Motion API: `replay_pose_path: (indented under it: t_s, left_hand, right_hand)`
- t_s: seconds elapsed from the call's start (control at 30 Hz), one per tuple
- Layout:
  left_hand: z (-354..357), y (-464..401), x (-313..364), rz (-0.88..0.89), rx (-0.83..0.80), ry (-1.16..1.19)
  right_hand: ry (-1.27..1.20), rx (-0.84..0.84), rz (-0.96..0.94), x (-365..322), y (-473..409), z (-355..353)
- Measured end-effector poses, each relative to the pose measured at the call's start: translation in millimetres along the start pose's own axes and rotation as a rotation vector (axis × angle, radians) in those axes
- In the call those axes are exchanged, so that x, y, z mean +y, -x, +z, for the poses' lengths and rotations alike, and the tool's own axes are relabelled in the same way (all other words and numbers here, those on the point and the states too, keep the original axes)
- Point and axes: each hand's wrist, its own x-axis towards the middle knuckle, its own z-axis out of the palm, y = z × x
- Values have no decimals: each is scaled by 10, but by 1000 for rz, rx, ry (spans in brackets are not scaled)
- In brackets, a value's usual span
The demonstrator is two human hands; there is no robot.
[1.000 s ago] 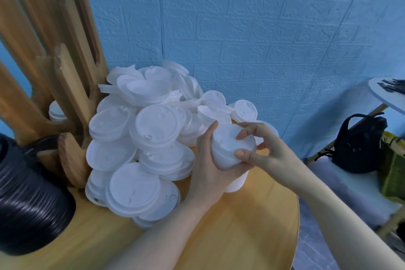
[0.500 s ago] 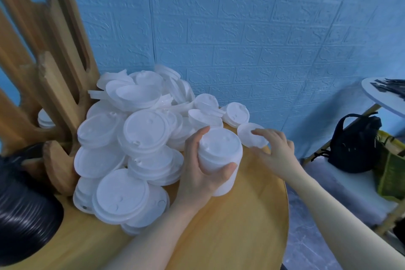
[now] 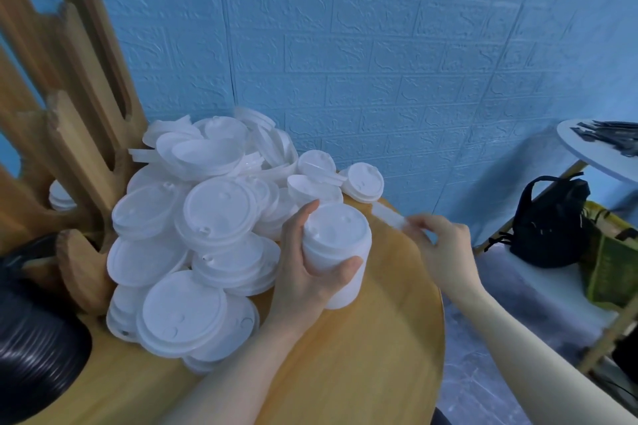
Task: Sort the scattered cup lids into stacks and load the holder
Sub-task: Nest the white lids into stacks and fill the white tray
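A heap of white cup lids covers the left half of the round wooden table. My left hand grips a stack of small white lids standing upright near the table's middle. My right hand pinches a single white lid, blurred and tilted on edge, just right of the stack. The wooden lid holder rises at the far left with a few lids in one of its slots.
A stack of black lids lies at the lower left beside the holder. The blue brick-pattern wall is close behind the heap. Right of the table stand a black bag, a green crate and a white side table.
My right hand left the stack, reached to a loose lid at the table's far right edge and now lifts it. My left hand keeps holding the stack.
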Motion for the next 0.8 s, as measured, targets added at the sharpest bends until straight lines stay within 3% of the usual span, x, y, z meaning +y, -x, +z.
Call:
replay_pose_path:
  t_s: [0.13, 0.23, 0.33, 0.47, 0.57, 0.8]
  left_hand:
    - [-2, -1, 0, 0, -10, -6]
    - [-16, 5, 11, -6, -19, -6]
    - [-30, 16, 30, 10, -16, -17]
    - [-39, 12, 61, 59, -34, -31]
    - [-39, -1, 59, 82, -49, -54]
    - [-49, 6, 33, 116, -34, -65]
  right_hand:
    - [-583, 66, 304, -379, -88, -267]
    - [-1034, -78, 475, -577, -137, -370]
    - [-1235, -231, 572, -707, -150, -375]
    - [-1160, -439, 634, -736, -97, -267]
    - [-1017, -393, 606, -731, -46, -188]
    - [-434, -364, 276, -941, 66, -166]
